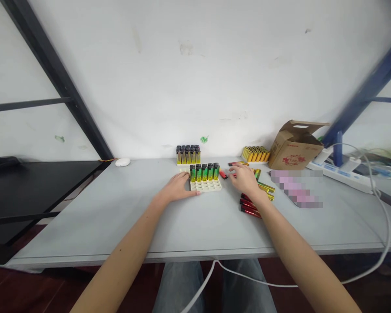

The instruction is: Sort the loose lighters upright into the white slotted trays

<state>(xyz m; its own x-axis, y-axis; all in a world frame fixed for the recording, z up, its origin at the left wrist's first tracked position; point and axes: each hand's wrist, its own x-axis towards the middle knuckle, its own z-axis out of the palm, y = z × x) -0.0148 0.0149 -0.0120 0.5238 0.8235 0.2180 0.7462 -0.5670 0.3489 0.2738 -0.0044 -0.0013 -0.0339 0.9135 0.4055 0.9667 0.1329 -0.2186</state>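
Note:
A white tray (206, 186) with round holes lies on the grey table (182, 226); green lighters (204, 172) stand in its back rows. My left hand (178, 187) rests flat against the tray's left side, fingers stretched out. My right hand (245, 177) hovers right of the tray over loose lighters, fingers spread; a red lighter (223, 174) lies at its fingertips. Whether it grips one is unclear. Red lighters (250, 208) and gold ones (266, 188) lie by my right wrist.
Another tray of dark lighters (188, 154) and a batch of yellow lighters (256, 154) stand at the wall. A cardboard box (295, 145), a power strip (340, 174) with cables, a white mouse (122, 162) and a blurred pink patch (296, 187) are also on the table.

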